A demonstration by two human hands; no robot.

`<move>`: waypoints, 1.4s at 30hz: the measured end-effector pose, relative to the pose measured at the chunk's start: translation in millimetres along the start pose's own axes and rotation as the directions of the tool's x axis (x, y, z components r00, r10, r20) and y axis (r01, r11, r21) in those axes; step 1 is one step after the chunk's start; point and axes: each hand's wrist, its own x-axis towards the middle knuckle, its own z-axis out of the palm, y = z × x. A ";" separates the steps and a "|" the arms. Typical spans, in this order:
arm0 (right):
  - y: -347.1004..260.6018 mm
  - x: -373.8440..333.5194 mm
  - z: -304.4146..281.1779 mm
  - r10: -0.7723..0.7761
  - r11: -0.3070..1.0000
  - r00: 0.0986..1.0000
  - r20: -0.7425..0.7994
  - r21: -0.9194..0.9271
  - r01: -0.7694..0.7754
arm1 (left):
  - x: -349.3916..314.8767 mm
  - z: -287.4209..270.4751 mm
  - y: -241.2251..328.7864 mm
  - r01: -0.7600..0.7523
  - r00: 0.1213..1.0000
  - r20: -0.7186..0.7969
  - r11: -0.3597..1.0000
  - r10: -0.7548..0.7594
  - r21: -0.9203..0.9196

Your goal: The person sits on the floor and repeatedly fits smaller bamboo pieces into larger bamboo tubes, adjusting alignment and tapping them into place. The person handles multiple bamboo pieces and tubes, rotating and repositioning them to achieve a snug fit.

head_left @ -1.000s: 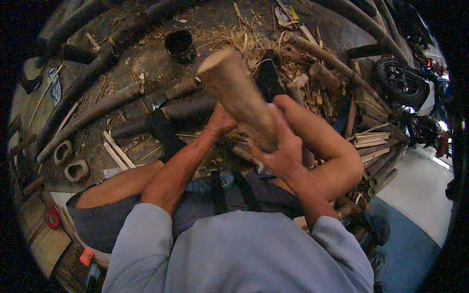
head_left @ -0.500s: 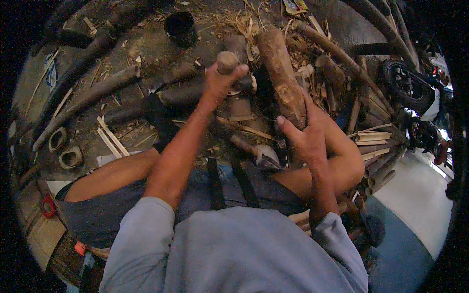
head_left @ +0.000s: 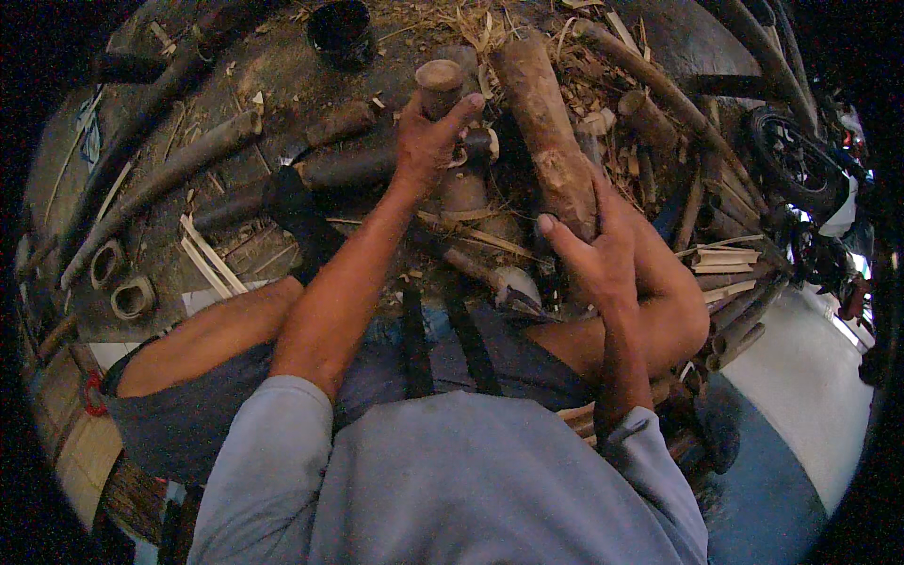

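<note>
The person's left hand (head_left: 428,146) is closed around a brown wooden cylinder with a flat round end (head_left: 440,83), its fingers partly hidden. The right hand (head_left: 603,259) wraps the near end of a thick, rough brown wooden log (head_left: 544,122), thumb and fingers on opposite sides; the log slants away beside the cylinder, near a round black bucket (head_left: 339,36)

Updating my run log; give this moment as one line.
left hand: grips wood piece | right hand: holds log | beyond: dark bucket
</note>
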 end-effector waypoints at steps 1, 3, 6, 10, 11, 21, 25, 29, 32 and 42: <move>-2.0 1.0 0.0 -0.010 1.000 1.000 0.006 -0.030 0.011 | -0.7 -0.4 -3.5 0.049 0.999 0.012 0.999 -0.049 -0.010; -6.7 3.9 1.3 -0.021 0.999 1.000 0.014 -0.049 0.021 | -1.8 0.2 -7.3 -0.002 1.000 -0.009 0.999 0.001 -0.053; -17.0 8.9 1.6 -0.012 1.000 1.000 0.023 -0.021 0.013 | -2.9 3.1 -6.6 -0.033 0.999 -0.017 0.993 0.031 -0.114; -35.3 15.2 -8.5 0.039 0.999 0.999 0.025 0.030 -0.039 | -2.7 5.2 -4.4 -0.007 0.999 -0.036 0.990 0.002 -0.139; -39.3 16.8 -13.7 -0.010 0.999 0.999 0.039 0.050 0.008 | -2.7 5.3 -5.4 -0.006 0.999 -0.035 0.986 0.000 -0.168; -80.0 86.5 -0.6 -0.175 0.932 0.967 0.184 -0.286 0.223 | 23.7 1.3 -26.2 0.251 0.963 -0.031 0.932 -0.268 -0.261; -89.6 86.6 -5.5 -0.120 0.811 0.948 0.293 -0.523 0.264 | 7.8 -2.5 -58.3 -0.034 0.998 -0.043 0.995 0.038 0.097; -85.5 71.1 -4.0 -0.345 0.903 0.932 0.110 -0.233 0.361 | -4.5 -19.9 -87.3 -0.518 0.855 0.318 0.669 0.409 0.533; -81.4 61.7 -2.5 0.142 0.844 0.919 0.369 -0.530 0.082 | -17.3 -15.9 -94.6 -0.167 0.959 0.278 0.892 0.049 0.419; -40.2 -4.1 7.6 -0.113 0.881 0.966 0.235 -0.427 0.207 | -44.6 -6.3 -106.0 -0.462 0.868 0.318 0.855 0.381 0.237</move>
